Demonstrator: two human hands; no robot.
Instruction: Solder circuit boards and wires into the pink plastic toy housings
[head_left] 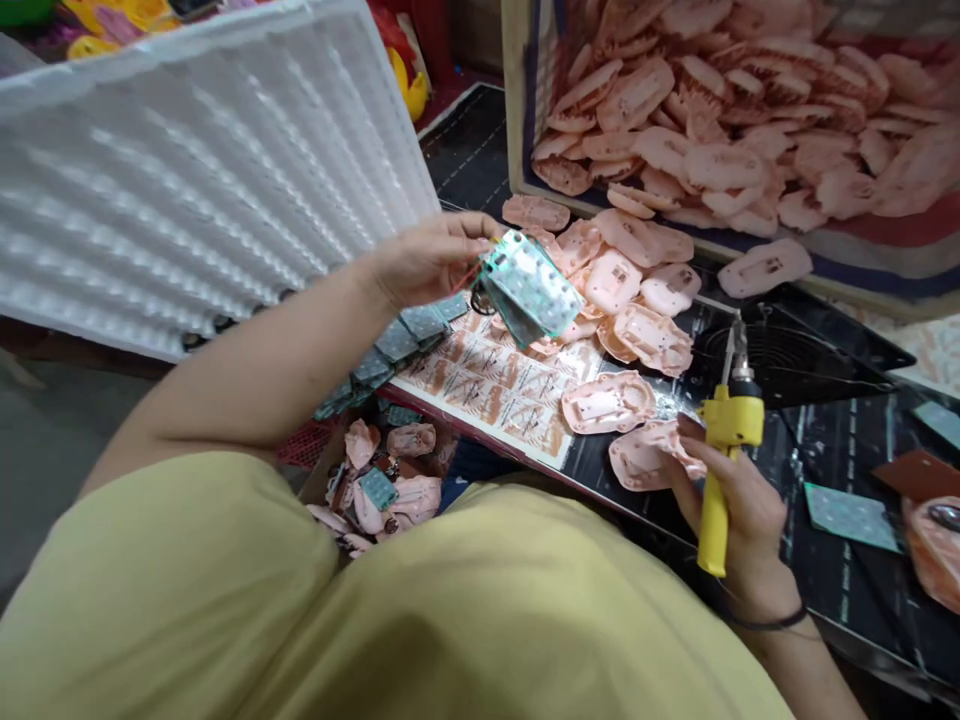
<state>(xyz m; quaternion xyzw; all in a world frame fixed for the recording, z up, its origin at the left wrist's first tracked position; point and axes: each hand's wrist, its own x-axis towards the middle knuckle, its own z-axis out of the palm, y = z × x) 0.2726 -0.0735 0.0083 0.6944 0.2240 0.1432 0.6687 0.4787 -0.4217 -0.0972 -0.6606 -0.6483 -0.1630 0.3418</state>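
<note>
Mid-frame, the left hand (435,258) pinches circuit boards (534,285); lower right, the right hand (750,508) grasps a soldering gun (731,420) and pink shell (639,458), which a tilted hot tip (741,352) could scorch.

– What sort of place is this, would you say?
– An electronics assembly workshop. See the crate (517,110) at two o'clock, heaped with matching pink plastic shells (720,165)?
– And a yellow soldering gun (735,418) at three, by that black worktop (806,440).
– Right. Circuit boards (401,340) lie piled at nine o'clock, and at seven a box (448,447) holds more shells and boards.
</note>
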